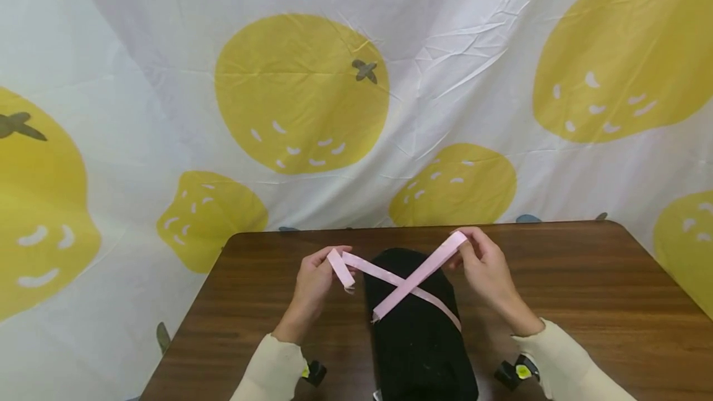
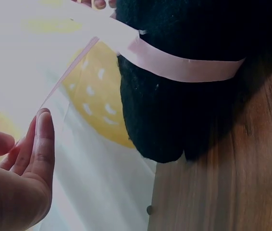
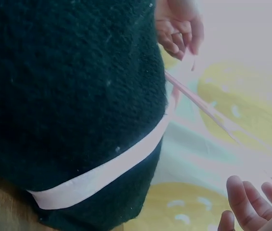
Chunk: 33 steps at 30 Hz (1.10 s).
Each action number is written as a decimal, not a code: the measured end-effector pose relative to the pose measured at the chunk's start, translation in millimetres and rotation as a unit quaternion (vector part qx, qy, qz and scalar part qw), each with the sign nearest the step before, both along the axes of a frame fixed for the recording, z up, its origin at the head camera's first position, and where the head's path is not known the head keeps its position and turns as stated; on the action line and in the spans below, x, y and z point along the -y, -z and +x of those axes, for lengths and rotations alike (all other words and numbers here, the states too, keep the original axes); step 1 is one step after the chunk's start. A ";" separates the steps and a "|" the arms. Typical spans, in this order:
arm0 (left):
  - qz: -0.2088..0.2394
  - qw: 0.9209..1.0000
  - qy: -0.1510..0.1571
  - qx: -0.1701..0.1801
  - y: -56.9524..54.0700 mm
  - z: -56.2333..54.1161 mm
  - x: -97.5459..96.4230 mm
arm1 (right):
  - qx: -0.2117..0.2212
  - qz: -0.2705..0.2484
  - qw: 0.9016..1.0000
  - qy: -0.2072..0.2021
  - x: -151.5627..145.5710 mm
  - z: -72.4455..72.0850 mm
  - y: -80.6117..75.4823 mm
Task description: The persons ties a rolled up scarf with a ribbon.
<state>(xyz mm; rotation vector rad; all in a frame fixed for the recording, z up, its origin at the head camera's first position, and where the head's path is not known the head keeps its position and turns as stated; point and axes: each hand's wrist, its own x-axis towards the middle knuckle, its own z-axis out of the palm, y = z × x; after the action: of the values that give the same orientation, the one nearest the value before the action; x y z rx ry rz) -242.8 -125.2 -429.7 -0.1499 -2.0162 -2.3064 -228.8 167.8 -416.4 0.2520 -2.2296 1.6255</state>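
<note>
A long black fuzzy bundle (image 1: 420,354), rounded at its far end, lies on the table. Round it runs a pink ribbon (image 1: 418,278), whose two lengths cross above the top; the band (image 2: 184,70) shows flat against the side in both wrist views. To the left of the bundle, my left hand (image 1: 312,280) pinches one length, and a short tail (image 1: 341,270) hangs from the fingers. My right hand (image 1: 489,272), over the far right side, pinches the other length between thumb and fingers. Its loose frayed end slants back across the bundle.
The dark wooden table (image 1: 267,308) ends at a rounded far edge. Right behind it hangs a white cloth (image 1: 440,98) printed with yellow lemons. A small black device (image 1: 314,373) is by the left cuff, and another (image 1: 515,372) by the right cuff.
</note>
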 end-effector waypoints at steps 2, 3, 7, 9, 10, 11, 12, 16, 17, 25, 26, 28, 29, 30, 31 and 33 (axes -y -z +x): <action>-0.003 1.000 -0.001 0.005 0.6 0.9 2.8 | -0.010 -0.007 1.000 -0.007 -2.3 -0.5 0.1; -0.003 1.000 0.000 0.006 1.2 1.1 4.2 | -0.015 -0.011 1.000 -0.011 -3.4 -1.0 0.1; -0.008 1.000 0.012 0.000 3.3 2.5 9.9 | -0.019 -0.035 0.999 -0.023 -7.3 -2.0 0.1; -0.007 1.000 0.016 0.003 4.1 2.2 12.3 | -0.018 -0.040 0.999 -0.024 -9.6 -1.9 0.0; -0.011 1.000 0.014 0.008 4.3 2.1 13.3 | -0.017 -0.039 0.999 -0.024 -10.9 -1.6 -0.2; -0.014 1.000 0.011 0.012 4.6 1.8 14.3 | -0.017 -0.035 0.999 -0.023 -12.3 -1.6 -0.2; -0.014 1.000 0.007 0.018 4.4 1.4 15.0 | -0.017 -0.032 0.999 -0.021 -13.5 -1.3 -0.5; 0.001 0.999 -0.007 0.039 3.7 0.6 16.9 | -0.020 -0.026 0.999 -0.012 -19.1 -1.3 -1.4; 0.006 0.999 -0.009 0.042 3.4 0.7 17.2 | -0.020 -0.027 0.999 -0.011 -20.6 -1.4 -1.5; 0.013 0.999 -0.009 0.052 8.5 1.3 23.8 | -0.012 -0.039 0.999 0.011 -35.0 -1.2 -1.3; 0.013 0.998 -0.008 0.053 9.5 1.4 24.8 | -0.009 -0.038 0.999 0.017 -37.4 -1.2 -0.9; 0.013 0.998 -0.008 0.057 11.6 1.3 26.8 | -0.002 -0.040 0.999 0.024 -42.3 -0.8 -0.3; 0.012 0.998 -0.006 0.058 12.4 1.6 27.8 | 0.002 -0.044 0.999 0.026 -44.7 -0.7 0.1; 0.011 0.998 -0.006 0.059 13.0 1.8 28.8 | 0.008 -0.050 0.998 0.027 -47.3 -0.6 0.6; 0.010 0.998 -0.005 0.059 13.4 1.8 29.6 | 0.013 -0.059 0.998 0.026 -49.9 -0.7 1.0; 0.009 0.998 -0.005 0.061 14.1 2.0 31.6 | 0.023 -0.078 0.996 0.025 -54.7 -0.7 1.5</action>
<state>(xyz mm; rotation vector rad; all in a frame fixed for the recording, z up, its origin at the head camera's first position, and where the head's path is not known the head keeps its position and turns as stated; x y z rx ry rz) -240.8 -156.9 -443.8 0.0033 -2.0439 -2.3825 -229.5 222.5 -417.9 0.1167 -2.1096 1.7837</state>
